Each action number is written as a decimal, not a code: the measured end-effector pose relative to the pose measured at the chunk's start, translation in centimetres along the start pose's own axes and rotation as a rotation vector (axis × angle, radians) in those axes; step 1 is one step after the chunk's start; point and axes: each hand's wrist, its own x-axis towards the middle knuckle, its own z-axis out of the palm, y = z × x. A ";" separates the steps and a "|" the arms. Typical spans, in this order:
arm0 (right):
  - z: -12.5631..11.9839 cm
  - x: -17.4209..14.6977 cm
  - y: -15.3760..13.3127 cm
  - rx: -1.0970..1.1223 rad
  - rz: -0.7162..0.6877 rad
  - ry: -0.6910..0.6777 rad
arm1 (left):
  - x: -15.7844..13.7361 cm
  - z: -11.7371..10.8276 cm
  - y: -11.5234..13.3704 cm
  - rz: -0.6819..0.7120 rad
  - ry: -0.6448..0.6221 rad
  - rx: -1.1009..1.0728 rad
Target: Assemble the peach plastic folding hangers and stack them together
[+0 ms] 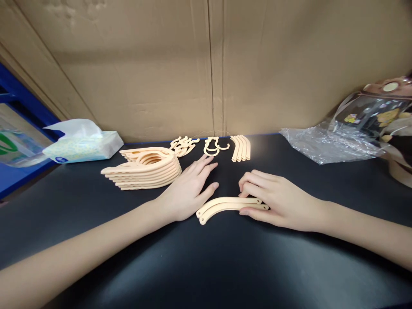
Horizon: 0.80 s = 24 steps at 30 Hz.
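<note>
My left hand (186, 193) lies flat on the desk (225, 266), my right hand (277, 199) just right of it, fingertips on two curved bars (222, 207) lying between my hands. Behind my left hand sits a stack of hanger bodies (144, 168); to its right, along the cardboard wall (206, 64), lie hooks (184, 145), more hooks (212, 146) and a row of curved bars (241, 148). A tissue pack (83, 146) sits far left, a plastic bag (331, 143) far right.

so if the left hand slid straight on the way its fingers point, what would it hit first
Probably the hooks: the left hand lies flat on the table, fingers aimed up and right toward them. The hanger stack sits just to its left, likely missed, though depth is unclear.
</note>
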 end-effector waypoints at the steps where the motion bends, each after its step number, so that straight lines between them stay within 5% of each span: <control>1: -0.1 0.0 0.0 0.006 0.001 -0.004 | 0.5 0.1 -0.1 0.010 -0.007 0.015; 10: -0.3 0.0 0.0 0.029 0.029 -0.039 | 2.3 0.6 -0.3 -0.051 0.053 0.115; 24: -0.2 0.1 0.3 0.036 0.032 -0.041 | -1.7 -0.8 1.5 0.025 0.020 0.118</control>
